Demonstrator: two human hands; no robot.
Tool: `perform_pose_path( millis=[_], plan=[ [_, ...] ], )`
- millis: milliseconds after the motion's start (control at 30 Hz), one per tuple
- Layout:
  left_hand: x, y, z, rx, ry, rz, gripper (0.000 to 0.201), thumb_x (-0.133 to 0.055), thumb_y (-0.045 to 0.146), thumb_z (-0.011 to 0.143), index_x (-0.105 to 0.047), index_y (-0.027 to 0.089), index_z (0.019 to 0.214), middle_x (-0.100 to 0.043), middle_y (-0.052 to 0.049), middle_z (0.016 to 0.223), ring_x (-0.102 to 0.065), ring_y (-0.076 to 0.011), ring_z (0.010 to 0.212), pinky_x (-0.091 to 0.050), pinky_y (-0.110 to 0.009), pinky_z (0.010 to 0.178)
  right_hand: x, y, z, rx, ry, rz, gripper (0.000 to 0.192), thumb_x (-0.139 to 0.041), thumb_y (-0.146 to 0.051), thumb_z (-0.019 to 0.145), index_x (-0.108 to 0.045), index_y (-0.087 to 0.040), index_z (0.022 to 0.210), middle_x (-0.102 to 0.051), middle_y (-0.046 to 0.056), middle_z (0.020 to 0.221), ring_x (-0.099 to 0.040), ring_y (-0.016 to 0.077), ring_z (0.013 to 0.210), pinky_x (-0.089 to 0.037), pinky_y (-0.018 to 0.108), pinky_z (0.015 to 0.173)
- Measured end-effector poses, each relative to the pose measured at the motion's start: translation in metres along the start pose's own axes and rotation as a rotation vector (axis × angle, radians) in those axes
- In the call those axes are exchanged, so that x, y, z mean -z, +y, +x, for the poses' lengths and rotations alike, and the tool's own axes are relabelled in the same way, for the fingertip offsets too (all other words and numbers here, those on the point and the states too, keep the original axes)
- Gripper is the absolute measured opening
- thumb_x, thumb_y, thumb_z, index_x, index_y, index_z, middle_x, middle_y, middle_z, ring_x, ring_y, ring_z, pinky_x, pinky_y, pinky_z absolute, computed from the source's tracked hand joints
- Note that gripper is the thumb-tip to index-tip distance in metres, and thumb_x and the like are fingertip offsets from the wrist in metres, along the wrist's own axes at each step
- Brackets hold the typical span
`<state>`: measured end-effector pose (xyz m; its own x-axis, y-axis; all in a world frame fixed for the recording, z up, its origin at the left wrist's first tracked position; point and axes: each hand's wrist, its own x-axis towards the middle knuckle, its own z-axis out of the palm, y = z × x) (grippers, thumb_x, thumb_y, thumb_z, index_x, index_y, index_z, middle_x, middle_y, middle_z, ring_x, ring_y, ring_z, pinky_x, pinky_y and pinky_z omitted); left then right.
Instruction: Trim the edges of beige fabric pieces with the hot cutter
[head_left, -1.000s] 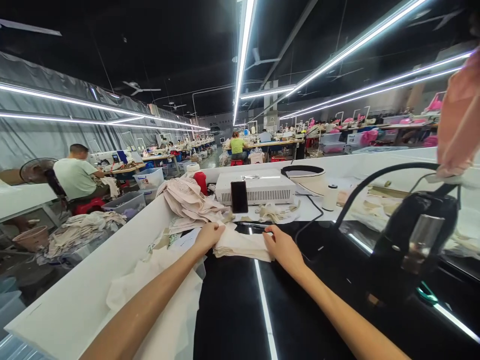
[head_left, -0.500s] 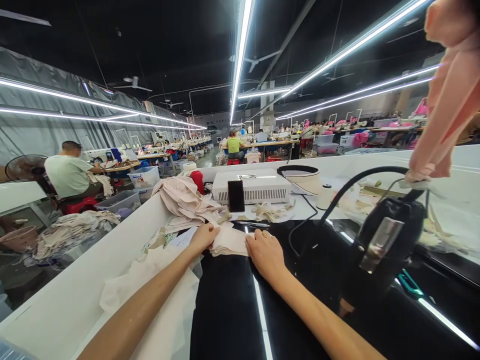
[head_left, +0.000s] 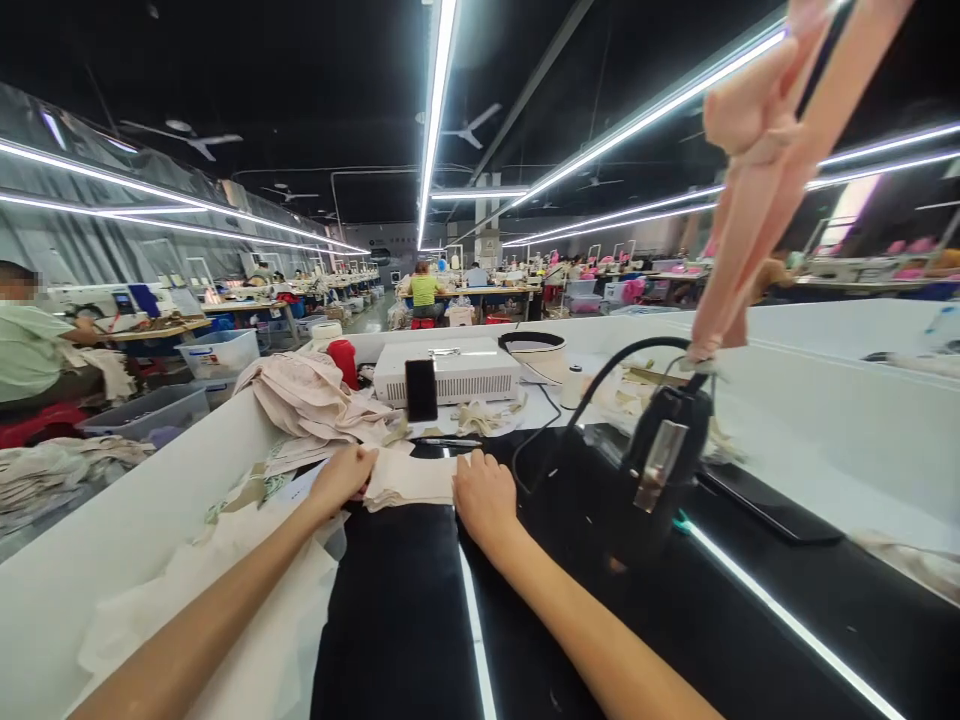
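A thin stack of cream fabric pieces [head_left: 411, 480] lies on the glossy black tabletop [head_left: 405, 620], with one hand at each end. My left hand [head_left: 343, 478] is closed and pinches the stack's left end. At the right end my right hand [head_left: 486, 497] rests with curled fingers gripping the edge. To the right of it stands a blurred black power tool [head_left: 670, 440] with a metal plate, a thick black cord and a pink cloth strip [head_left: 739, 225] above it. A pen [head_left: 448, 442] lies just beyond the stack.
A phone [head_left: 421, 390] leans against a white vented box [head_left: 450, 370]. Piled fabric pieces [head_left: 300, 395] and white sheets [head_left: 180, 580] lie left, beside a low white wall [head_left: 97, 570]. A dark flat slab [head_left: 772, 505] lies right. People sit at sewing tables beyond.
The view has turned to the right, so everything sits further left. Both hands keep hold of the fabric stack, which looks slightly straighter. A dark flat slab now shows at the right.
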<state>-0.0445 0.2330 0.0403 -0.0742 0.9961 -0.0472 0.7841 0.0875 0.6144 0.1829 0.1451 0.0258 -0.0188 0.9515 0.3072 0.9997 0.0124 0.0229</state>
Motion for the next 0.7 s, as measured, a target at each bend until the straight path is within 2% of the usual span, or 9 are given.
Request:
perform_pose_path(
  millis=[67, 133, 200, 267, 333, 433, 500, 600, 700],
  plan=[
    [0.014, 0.005, -0.009, -0.053, 0.05, 0.118, 0.028, -0.065, 0.044, 0.117, -0.07, 0.016, 0.112, -0.072, -0.003, 0.1, -0.069, -0.0182, 0.081, -0.059, -0.031, 0.073, 0.007, -0.004, -0.008, 0.045, -0.004, 0.016, 0.029, -0.078, -0.036, 0.11, -0.074, -0.016, 0.132, -0.077, 0.01, 0.131, -0.078, 0.0271, 0.115, -0.069, 0.047, 0.098],
    [0.03, 0.006, -0.021, -0.144, 0.094, 0.221, 0.024, -0.058, 0.037, 0.115, -0.066, 0.021, 0.099, -0.073, -0.005, 0.096, -0.069, -0.024, 0.09, -0.048, -0.03, 0.071, 0.015, -0.007, -0.021, 0.101, -0.004, 0.041, 0.025, -0.077, -0.034, 0.111, -0.075, -0.017, 0.128, -0.078, 0.009, 0.127, -0.078, 0.0259, 0.112, -0.069, 0.046, 0.096],
    [0.047, 0.002, -0.035, -0.219, 0.11, 0.302, 0.026, -0.056, 0.04, 0.109, -0.063, 0.024, 0.09, -0.075, -0.006, 0.095, -0.069, -0.0278, 0.093, -0.039, -0.031, 0.069, 0.021, -0.01, -0.038, 0.167, 0.007, 0.072, 0.018, -0.075, -0.03, 0.111, -0.076, -0.016, 0.122, -0.079, 0.008, 0.121, -0.078, 0.0248, 0.109, -0.068, 0.042, 0.092],
    [0.064, -0.01, -0.049, -0.229, 0.106, 0.37, 0.028, -0.057, 0.044, 0.102, -0.062, 0.026, 0.082, -0.076, -0.006, 0.088, -0.069, -0.0308, 0.087, -0.034, -0.033, 0.066, 0.025, -0.013, -0.059, 0.245, 0.029, 0.103, 0.01, -0.074, -0.025, 0.109, -0.076, -0.018, 0.115, -0.079, 0.008, 0.115, -0.078, 0.0246, 0.105, -0.064, 0.037, 0.086],
    [0.081, -0.026, -0.064, -0.194, 0.077, 0.438, 0.032, -0.056, 0.048, 0.098, -0.064, 0.027, 0.075, -0.075, -0.008, 0.081, -0.07, -0.0335, 0.083, -0.034, -0.034, 0.067, 0.024, -0.013, -0.08, 0.333, 0.056, 0.133, 0.005, -0.077, -0.025, 0.104, -0.076, -0.02, 0.105, -0.079, 0.007, 0.107, -0.077, 0.0241, 0.098, -0.059, 0.034, 0.077],
    [0.106, -0.047, -0.092, -0.134, 0.034, 0.563, 0.039, -0.048, 0.051, 0.103, -0.064, 0.026, 0.077, -0.077, -0.009, 0.086, -0.072, -0.0343, 0.085, -0.036, -0.035, 0.069, 0.016, -0.011, -0.113, 0.455, 0.116, 0.181, 0.011, -0.083, -0.022, 0.098, -0.073, -0.023, 0.093, -0.077, 0.005, 0.097, -0.074, 0.023, 0.084, -0.051, 0.034, 0.066],
    [0.12, -0.055, -0.113, -0.102, 0.039, 0.599, 0.035, -0.049, 0.045, 0.105, -0.064, 0.025, 0.081, -0.078, -0.009, 0.09, -0.072, -0.0334, 0.088, -0.035, -0.034, 0.069, 0.008, -0.006, -0.132, 0.509, 0.18, 0.229, 0.016, -0.082, -0.013, 0.095, -0.071, -0.023, 0.089, -0.075, 0.003, 0.09, -0.073, 0.0235, 0.078, -0.047, 0.036, 0.063],
    [0.131, -0.06, -0.14, -0.015, 0.044, 0.622, 0.026, -0.056, 0.036, 0.109, -0.069, 0.024, 0.089, -0.078, -0.004, 0.093, -0.073, -0.0272, 0.089, -0.039, -0.032, 0.072, -0.009, 0.006, -0.149, 0.604, 0.283, 0.331, 0.025, -0.075, 0.001, 0.088, -0.071, -0.023, 0.086, -0.074, 0.004, 0.084, -0.07, 0.0244, 0.07, -0.045, 0.038, 0.062],
    [0.133, -0.066, -0.154, 0.045, 0.004, 0.608, 0.023, -0.065, 0.035, 0.114, -0.073, 0.019, 0.099, -0.077, -0.003, 0.099, -0.072, -0.0208, 0.088, -0.055, -0.035, 0.085, -0.023, 0.019, -0.152, 0.708, 0.404, 0.367, 0.031, -0.062, 0.005, 0.092, -0.07, -0.025, 0.091, -0.071, 0.002, 0.082, -0.069, 0.0212, 0.066, -0.046, 0.036, 0.059]
  ],
)
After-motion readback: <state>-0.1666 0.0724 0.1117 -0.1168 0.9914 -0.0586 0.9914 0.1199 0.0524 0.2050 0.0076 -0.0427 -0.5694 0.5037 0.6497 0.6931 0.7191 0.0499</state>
